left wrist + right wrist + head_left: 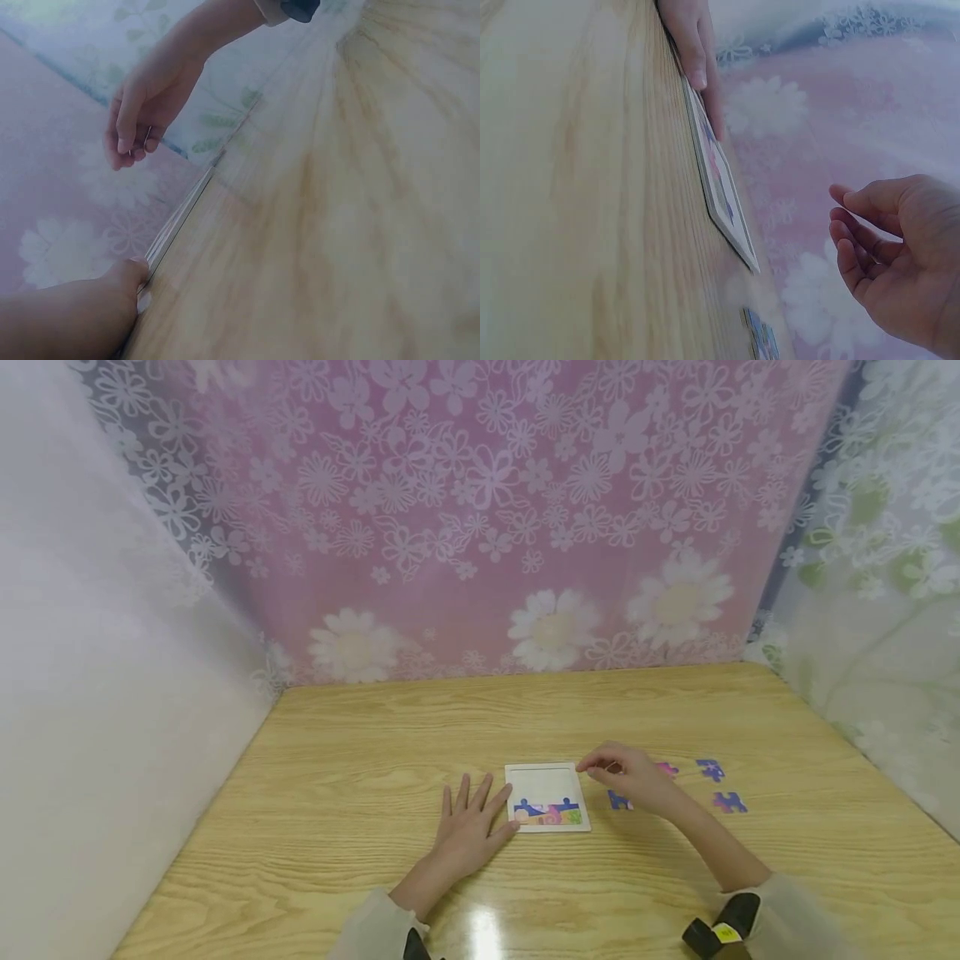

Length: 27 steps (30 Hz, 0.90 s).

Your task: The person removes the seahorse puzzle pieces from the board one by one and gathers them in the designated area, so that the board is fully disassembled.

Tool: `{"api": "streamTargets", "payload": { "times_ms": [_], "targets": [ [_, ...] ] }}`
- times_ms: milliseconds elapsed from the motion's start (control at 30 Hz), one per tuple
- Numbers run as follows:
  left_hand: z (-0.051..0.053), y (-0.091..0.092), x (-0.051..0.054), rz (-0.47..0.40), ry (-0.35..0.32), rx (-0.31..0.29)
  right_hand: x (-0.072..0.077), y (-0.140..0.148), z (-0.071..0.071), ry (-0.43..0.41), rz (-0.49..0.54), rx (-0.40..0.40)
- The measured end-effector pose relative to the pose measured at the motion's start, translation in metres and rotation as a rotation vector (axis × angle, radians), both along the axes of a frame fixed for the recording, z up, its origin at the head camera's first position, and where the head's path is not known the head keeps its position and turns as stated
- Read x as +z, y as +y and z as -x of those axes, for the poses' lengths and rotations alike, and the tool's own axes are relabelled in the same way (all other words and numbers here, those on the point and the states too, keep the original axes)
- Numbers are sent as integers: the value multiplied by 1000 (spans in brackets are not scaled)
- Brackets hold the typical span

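A square white-framed puzzle tray (551, 828) lies on the table, its lower part filled with colourful pieces (547, 814). Fingers spread, my left hand (465, 837) rests flat at the tray's left side, with thumb and index finger against the border. My right hand (630, 777) hovers by the upper right corner. In the right wrist view that hand (904, 259) has curled fingers, thumb close to the index fingertip, and no piece shows between them. Under and beside it lie a blue piece (618, 801) and a pink piece (667, 769), both partly covered.
Farther right on the wooden table (337, 760) are a blue-purple piece (710, 769) and a pink-and-blue piece (730, 802). Flowered pink cloth (465, 527) hangs behind the table's far edge, with pale sheets at the left (97, 652) and right (885, 635).
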<state>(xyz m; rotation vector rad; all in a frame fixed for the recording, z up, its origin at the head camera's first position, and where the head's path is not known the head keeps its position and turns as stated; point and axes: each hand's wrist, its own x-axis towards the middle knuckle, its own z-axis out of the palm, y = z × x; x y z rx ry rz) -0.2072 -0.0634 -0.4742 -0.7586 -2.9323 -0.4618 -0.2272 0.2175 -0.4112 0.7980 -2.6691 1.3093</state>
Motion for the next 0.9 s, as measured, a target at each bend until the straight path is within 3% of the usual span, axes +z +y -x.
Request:
{"api": "streamTargets", "payload": {
  "times_ms": [633, 900],
  "targets": [
    [1, 2, -3, 23, -11, 13, -15, -63, 10, -11, 29, 124],
    [1, 1, -1, 31, -11, 20, -27, -72, 12, -56, 40, 106]
  ]
}}
